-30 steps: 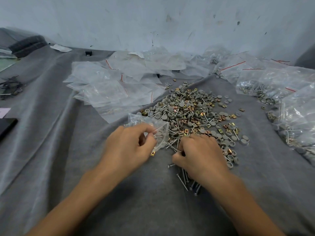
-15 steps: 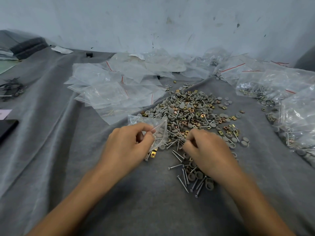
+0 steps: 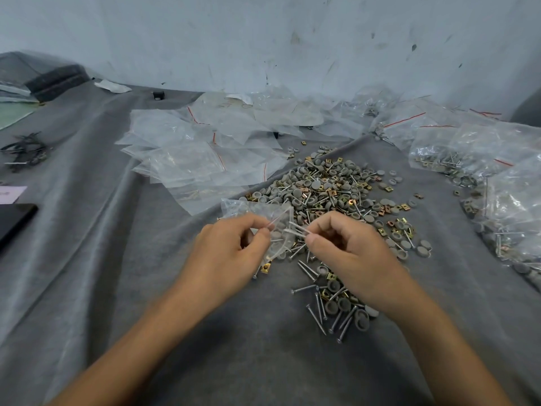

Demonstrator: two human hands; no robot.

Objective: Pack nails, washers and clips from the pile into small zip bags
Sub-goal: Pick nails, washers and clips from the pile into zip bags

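Head view: left hand fingers pinch the small zip bag, right hand fingers clamped on nails at its mouth, pile just beyond the fingertips.

At your left edge a flat black slab lies on the grey cloth. Farther off you have a tangle of dark wires. A small black block sits by the scuffed far wall.

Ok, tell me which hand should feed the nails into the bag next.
Right. The right hand already pinches the nails, tips pointing at the zip bag, while the left hand is occupied gripping that bag.
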